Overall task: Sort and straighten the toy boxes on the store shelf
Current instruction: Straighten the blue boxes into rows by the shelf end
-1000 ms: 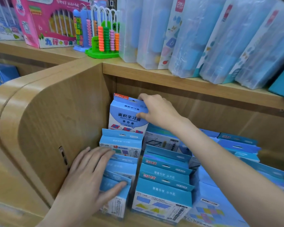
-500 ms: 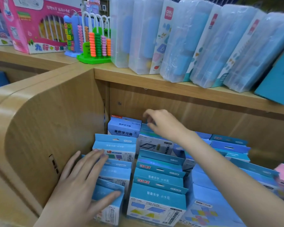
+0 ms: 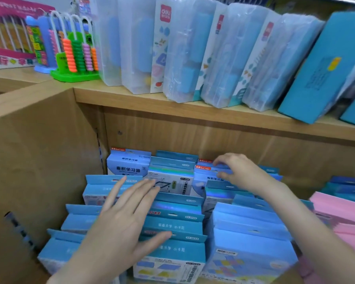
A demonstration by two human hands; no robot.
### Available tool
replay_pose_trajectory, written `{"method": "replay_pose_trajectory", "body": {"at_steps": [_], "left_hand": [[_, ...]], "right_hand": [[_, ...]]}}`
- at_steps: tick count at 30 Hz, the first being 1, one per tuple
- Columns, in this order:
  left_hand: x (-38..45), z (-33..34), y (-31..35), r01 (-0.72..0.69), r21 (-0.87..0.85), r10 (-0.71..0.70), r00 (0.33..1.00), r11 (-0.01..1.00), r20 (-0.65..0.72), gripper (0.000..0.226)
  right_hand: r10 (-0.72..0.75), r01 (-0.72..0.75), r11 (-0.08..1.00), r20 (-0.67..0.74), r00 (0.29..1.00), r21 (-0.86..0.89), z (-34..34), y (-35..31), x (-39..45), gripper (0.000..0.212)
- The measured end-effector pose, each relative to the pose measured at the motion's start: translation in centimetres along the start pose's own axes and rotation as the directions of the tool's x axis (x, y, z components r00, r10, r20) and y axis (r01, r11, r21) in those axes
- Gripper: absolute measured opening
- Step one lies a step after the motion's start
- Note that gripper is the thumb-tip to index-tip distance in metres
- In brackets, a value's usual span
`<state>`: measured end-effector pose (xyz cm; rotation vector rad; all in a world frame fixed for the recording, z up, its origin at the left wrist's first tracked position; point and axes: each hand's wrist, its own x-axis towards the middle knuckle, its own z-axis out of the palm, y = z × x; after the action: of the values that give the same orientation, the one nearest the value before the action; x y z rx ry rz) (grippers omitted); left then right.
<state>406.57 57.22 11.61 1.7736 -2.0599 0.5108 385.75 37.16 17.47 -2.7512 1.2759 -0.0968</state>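
Several rows of blue toy boxes (image 3: 172, 226) stand upright in the lower shelf (image 3: 213, 140), hang-tabs up; the right hand (image 3: 237, 171) pinches a back-row box (image 3: 208, 171), the nearer hand to it; the left hand (image 3: 127, 218) rests flat, fingers straight, on the left front rows.

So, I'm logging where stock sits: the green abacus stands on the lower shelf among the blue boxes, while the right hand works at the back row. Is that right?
Not quite. The head view shows the green abacus standing on the upper shelf, left of the clear plastic cases, not among the blue boxes. The rest holds: the right hand is at the back row of boxes.
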Motion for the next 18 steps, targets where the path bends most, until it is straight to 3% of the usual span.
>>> {"method": "replay_pose_trajectory", "body": {"at_steps": [2, 6, 8, 11, 18], "left_hand": [[0.4, 0.3, 0.3, -0.01, 0.019, 0.009, 0.999, 1.0, 0.032, 0.079], [1.3, 0.7, 1.8, -0.034, 0.0, 0.034, 0.999, 0.999, 0.03, 0.082], [1.8, 1.3, 3.2, -0.08, -0.007, 0.08, 0.996, 0.997, 0.035, 0.084], [2.5, 2.8, 5.2, -0.14, -0.011, 0.141, 0.987, 0.99, 0.078, 0.087], [2.7, 4.3, 7.2, -0.187, -0.047, 0.189, 0.98, 0.981, 0.061, 0.079]], "right_hand": [[-0.016, 0.015, 1.0, 0.027, 1.0, 0.025, 0.0, 0.4, -0.5, 0.034], [-0.046, 0.063, 0.987, -0.118, 0.992, 0.145, -0.6, 1.2, -2.0, 0.03], [-0.085, 0.088, 0.975, -0.025, 0.996, 0.204, -0.5, 1.1, -2.5, 0.028], [-0.115, 0.104, 0.983, 0.068, 0.991, 0.152, 0.7, 1.4, -2.8, 0.021], [-0.076, 0.082, 0.991, -0.054, 0.996, 0.102, 2.1, 2.3, -2.2, 0.018]]}}
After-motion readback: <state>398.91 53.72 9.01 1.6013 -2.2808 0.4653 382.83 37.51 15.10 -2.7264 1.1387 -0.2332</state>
